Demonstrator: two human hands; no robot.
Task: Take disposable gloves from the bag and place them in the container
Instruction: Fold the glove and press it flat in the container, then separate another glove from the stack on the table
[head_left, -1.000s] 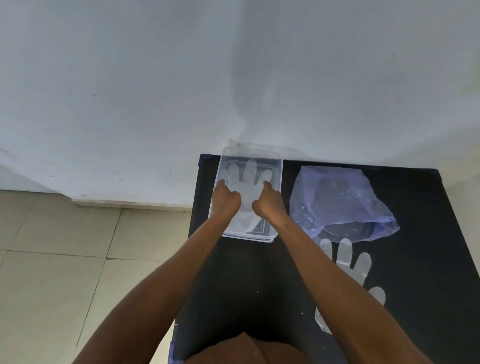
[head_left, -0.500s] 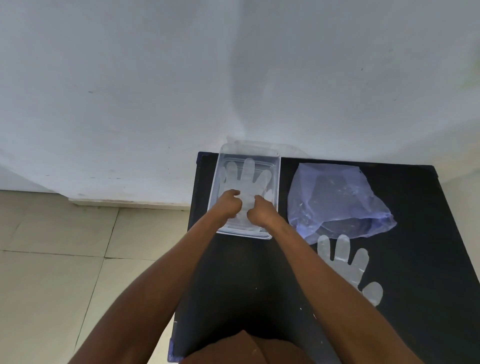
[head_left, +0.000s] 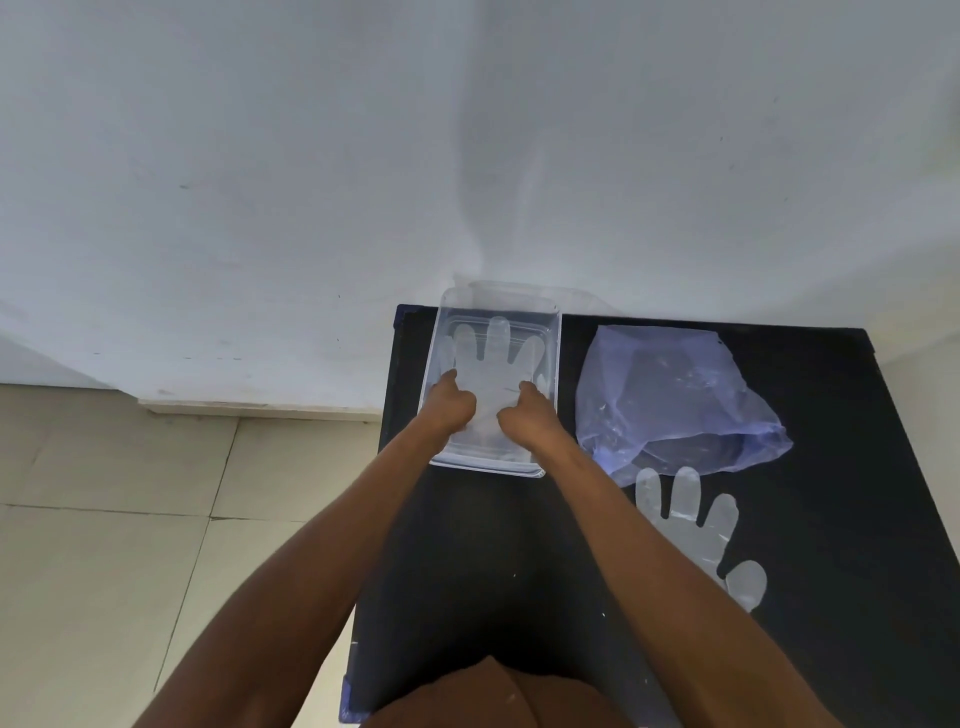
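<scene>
A clear rectangular plastic container (head_left: 557, 338) stands at the far left corner of the black table (head_left: 857, 545). Flat inside it lies a translucent disposable glove (head_left: 493, 358), fingers pointing to the wall. My left hand (head_left: 449, 408) and my right hand (head_left: 527, 421) are both in the container, fingers curled, pinching the glove's left and right sides near its palm. They hide the cuff. To the right, a crumpled bluish plastic bag (head_left: 670, 395) lies with its mouth toward me. A second glove (head_left: 685, 525) is spread out on the table just in front of the bag.
The white wall (head_left: 467, 156) rises right behind the table. A clear lid-like piece (head_left: 582, 299) leans behind the container. The table's left edge (head_left: 387, 415) drops to a tiled floor (head_left: 130, 519). My forearms cross the dark table top.
My hands met at the glove's middle half a second ago and have now spread apart to its sides. The bag and the second glove lie as before.
</scene>
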